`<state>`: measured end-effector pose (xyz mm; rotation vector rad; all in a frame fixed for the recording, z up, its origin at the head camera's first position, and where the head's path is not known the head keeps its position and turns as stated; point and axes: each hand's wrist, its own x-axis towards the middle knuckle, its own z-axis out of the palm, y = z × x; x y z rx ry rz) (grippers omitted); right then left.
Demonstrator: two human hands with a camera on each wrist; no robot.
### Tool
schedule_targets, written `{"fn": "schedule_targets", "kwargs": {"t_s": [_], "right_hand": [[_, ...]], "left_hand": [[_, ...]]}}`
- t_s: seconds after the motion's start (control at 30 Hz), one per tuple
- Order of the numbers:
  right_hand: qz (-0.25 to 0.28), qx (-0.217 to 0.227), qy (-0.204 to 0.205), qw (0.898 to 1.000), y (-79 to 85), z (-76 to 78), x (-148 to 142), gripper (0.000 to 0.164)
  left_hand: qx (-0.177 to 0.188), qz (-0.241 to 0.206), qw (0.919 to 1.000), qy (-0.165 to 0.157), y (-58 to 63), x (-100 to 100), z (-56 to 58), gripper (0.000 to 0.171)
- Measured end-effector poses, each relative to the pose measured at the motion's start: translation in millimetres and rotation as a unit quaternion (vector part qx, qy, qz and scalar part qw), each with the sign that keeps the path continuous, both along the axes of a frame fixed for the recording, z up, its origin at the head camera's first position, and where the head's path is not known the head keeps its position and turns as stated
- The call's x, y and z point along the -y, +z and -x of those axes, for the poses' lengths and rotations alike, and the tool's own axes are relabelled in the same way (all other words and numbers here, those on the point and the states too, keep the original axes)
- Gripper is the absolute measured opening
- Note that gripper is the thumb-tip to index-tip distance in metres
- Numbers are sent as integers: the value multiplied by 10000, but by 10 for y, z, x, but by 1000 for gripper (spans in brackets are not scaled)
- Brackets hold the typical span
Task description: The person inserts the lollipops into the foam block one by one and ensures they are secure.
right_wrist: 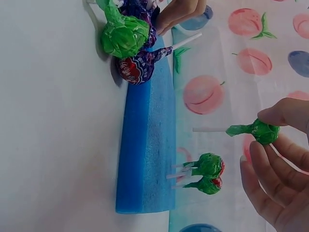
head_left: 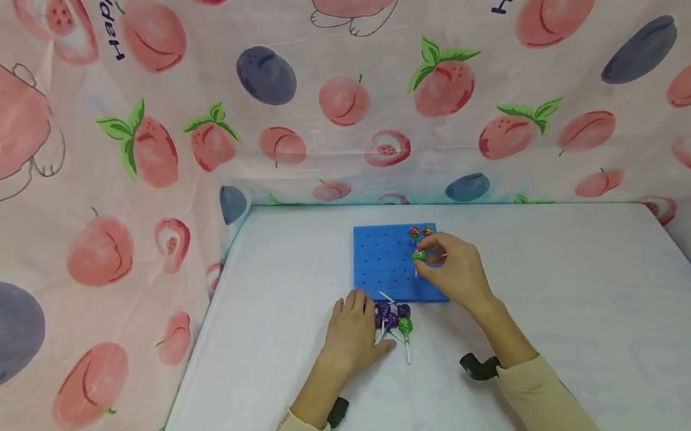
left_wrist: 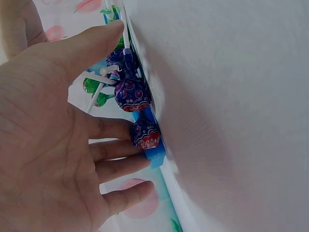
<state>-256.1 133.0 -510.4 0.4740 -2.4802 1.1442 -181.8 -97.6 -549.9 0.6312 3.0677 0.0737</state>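
My right hand (head_left: 459,269) pinches a green-wrapped lollipop (right_wrist: 265,131) by its head, between thumb and fingers. Its white stick points toward the blue pegboard (head_left: 383,262) with rows of small holes, and the hand is over the board's right side. Green lollipops with red tops (right_wrist: 208,166) stand in the board near its far right corner. At the board's near left corner lies my left hand (head_left: 352,331), fingers extended beside the purple lollipops (left_wrist: 133,94). Those fingers touch a purple lollipop in the left wrist view; the thumb is spread away.
A loose green lollipop (head_left: 406,325) lies with the purple pile against the board's near edge. The white table (head_left: 589,297) carries all of this. Fruit-printed cloth (head_left: 280,143) hangs behind and to the sides. Dark wrist mounts (head_left: 478,366) sit at both cuffs.
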Motion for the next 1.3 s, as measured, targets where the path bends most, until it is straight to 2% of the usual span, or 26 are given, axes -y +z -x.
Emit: {"fn": "schedule_targets", "kwargs": {"t_s": [0.17,0.43,1.3], "right_hand": [[-86,12,-81,9999,-10,32,7,30],[-120,-37,-197,9997,-48,102,4,28],[-103,90,-711,9974,-135,329,52,27]], "left_hand": [[49,6,10000,7,4,0,1,96],[5,-42,10000,2,-71,4,35,97],[13,94,10000,-6,-5,-6,25,97]]}}
